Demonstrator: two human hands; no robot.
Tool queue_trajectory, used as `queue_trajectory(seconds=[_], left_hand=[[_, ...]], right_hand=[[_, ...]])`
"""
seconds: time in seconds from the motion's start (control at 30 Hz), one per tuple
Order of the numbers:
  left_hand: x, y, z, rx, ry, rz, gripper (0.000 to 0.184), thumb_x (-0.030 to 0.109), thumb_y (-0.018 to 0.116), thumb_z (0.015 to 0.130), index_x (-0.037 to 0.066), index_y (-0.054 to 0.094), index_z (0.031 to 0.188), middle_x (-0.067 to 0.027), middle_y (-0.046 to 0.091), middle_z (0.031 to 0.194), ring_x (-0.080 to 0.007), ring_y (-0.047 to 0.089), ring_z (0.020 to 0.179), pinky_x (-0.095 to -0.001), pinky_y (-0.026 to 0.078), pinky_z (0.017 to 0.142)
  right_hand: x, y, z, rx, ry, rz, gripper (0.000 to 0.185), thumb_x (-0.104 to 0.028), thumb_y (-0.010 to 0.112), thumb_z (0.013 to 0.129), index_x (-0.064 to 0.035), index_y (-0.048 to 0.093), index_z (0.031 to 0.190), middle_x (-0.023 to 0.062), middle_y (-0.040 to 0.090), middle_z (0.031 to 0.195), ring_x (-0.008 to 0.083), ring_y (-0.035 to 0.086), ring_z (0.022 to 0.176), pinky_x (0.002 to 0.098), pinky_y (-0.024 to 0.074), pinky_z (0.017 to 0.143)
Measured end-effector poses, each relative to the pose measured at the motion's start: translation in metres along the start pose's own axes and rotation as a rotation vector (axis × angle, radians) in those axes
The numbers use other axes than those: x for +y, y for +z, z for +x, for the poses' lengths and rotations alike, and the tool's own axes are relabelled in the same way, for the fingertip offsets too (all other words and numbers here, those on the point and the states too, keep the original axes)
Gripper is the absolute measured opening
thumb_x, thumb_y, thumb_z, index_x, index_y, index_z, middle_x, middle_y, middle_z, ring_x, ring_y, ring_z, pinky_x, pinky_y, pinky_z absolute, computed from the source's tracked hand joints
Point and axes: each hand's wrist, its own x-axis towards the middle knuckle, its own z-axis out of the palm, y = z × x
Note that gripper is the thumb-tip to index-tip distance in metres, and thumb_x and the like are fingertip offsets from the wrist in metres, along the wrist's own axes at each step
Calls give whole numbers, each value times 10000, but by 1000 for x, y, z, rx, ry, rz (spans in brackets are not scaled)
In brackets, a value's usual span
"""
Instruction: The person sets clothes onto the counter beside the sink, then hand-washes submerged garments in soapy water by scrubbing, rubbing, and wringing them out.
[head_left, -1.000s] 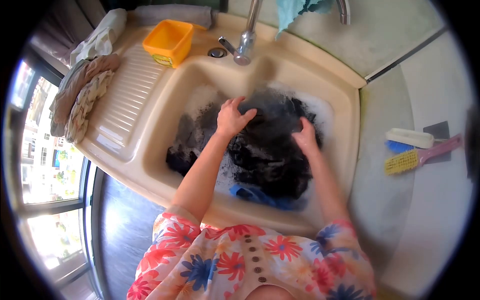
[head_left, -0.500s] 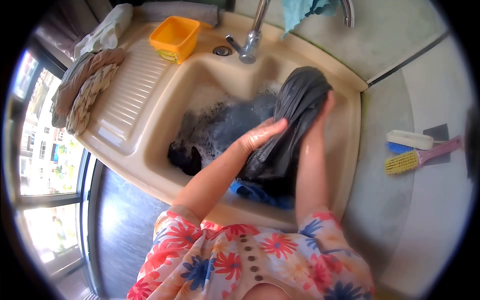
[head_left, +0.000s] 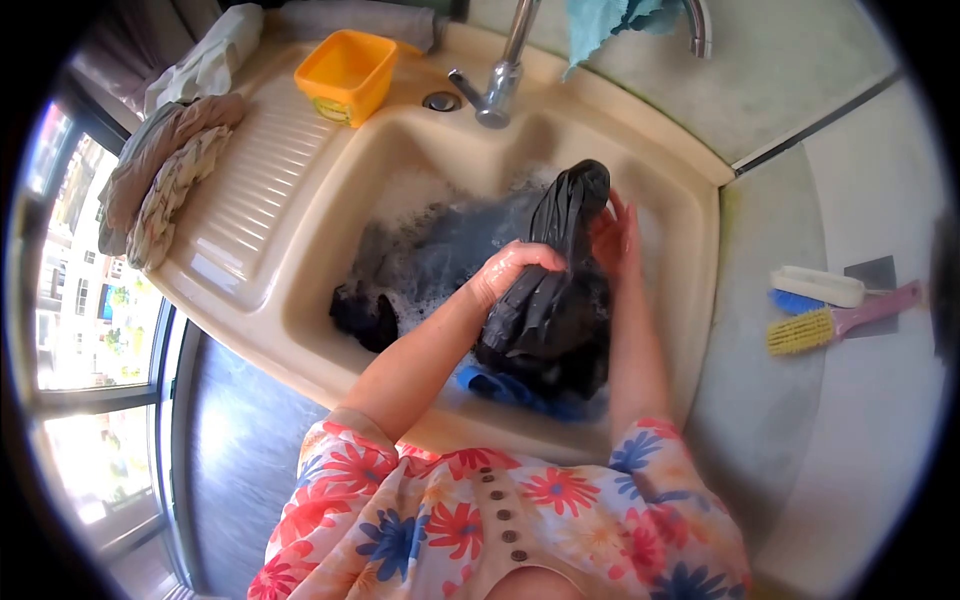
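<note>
A wet dark grey cloth [head_left: 545,310] rises bunched from the soapy water on the right side of the sink [head_left: 300,290]. My left hand [head_left: 515,268] is closed around its gathered middle, thumb across the folds. Just right of the cloth's upper end is my right hand [head_left: 615,238], fingers apart and pointing up; whether its palm touches the cloth is hard to tell. More dark fabric [head_left: 365,315] lies in the foamy water at the left, and a blue cloth [head_left: 515,392] is by the sink's near edge.
Behind the basin stands the faucet [head_left: 497,95]. An orange tub [head_left: 346,75] sits beside the ribbed drainboard [head_left: 250,200], with twisted cloths [head_left: 165,180] at its left edge. Brushes [head_left: 840,318] are at the right. A teal cloth [head_left: 610,25] hangs at the back.
From hands low over the soaking fabric, both came up with the grey cloth. Since then its bunched top has moved left and down, and my right hand's fingers have come away from it.
</note>
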Motion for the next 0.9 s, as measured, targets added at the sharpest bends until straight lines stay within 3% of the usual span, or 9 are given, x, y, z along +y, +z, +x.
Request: queue_trajectory(seconds=[0.1, 0.2, 0.27, 0.37, 0.47, 0.57, 0.67, 0.73, 0.9], left_hand=[[-16, -7, 7, -129, 120, 5, 237, 105, 483, 694, -86, 605, 762, -196, 621, 810, -263, 591, 769, -329, 469, 771], [-27, -6, 1, -157, -41, -47, 204, 75, 493, 690, -81, 610, 749, -192, 623, 795, -258, 598, 763, -328, 472, 767], [-30, -2, 3, -85, -138, -43, 188, 70, 502, 694, -76, 611, 742, -181, 625, 778, -247, 601, 746, -328, 478, 751], [-33, 7, 12, -90, -16, 347, 202, 71, 586, 642, -58, 625, 792, -147, 632, 785, -224, 605, 739, -306, 478, 706], [-40, 16, 14, 94, -32, 645, 319, 116, 645, 584, -55, 623, 853, -149, 634, 815, -223, 605, 778, -304, 469, 710], [-59, -3, 26, 247, -106, 1147, 377, 171, 648, 579, -62, 609, 873, -167, 628, 833, -248, 600, 798, -323, 463, 738], [-57, 2, 29, 312, -179, 1290, 369, 144, 634, 596, -48, 609, 909, -158, 629, 852, -254, 605, 786, -317, 472, 720], [-51, -2, 29, 171, -111, 838, 366, 116, 626, 599, -45, 600, 927, -154, 625, 840, -252, 609, 765, -322, 483, 707], [-11, 15, 0, -130, -128, 115, 361, 7, 582, 575, -56, 555, 930, -164, 595, 769, -238, 603, 688, -339, 505, 648]], right_hand=[[36, 39, -29, -76, 135, 204, 658, -599, 425, 829, -142, 387, 1302, 119, 521, 1200, 239, 492, 1114, 385, 434, 881], [27, 114, -36, -342, -91, 293, 690, -620, 397, 826, -109, 401, 1291, 122, 463, 1264, 271, 421, 1187, 415, 402, 924], [3, 112, -26, -222, -31, 220, 580, -498, 472, 841, -63, 456, 1224, 129, 553, 1128, 267, 545, 1014, 390, 472, 818], [-36, 115, -30, 85, 314, 9, 416, -297, 592, 760, 3, 565, 1046, 130, 639, 858, 224, 630, 713, 324, 522, 611], [-6, 79, -8, 171, 183, -951, 401, -251, 631, 695, 54, 586, 951, 167, 639, 845, 250, 629, 742, 336, 501, 634], [45, 23, -3, 265, -31, -1440, 547, -328, 667, 651, 84, 559, 994, 206, 625, 899, 293, 610, 852, 329, 471, 757], [44, 22, -7, 341, 87, -1518, 682, -402, 691, 644, 87, 514, 1084, 218, 603, 977, 300, 584, 937, 317, 441, 831], [20, 48, -10, 376, 67, -1537, 717, -440, 680, 683, 66, 484, 1153, 203, 587, 1045, 290, 563, 992, 318, 428, 861], [-38, 57, -32, -178, 85, -155, 830, -521, 615, 749, -56, 269, 1343, 156, 431, 1275, 287, 449, 1159, 434, 395, 952]])
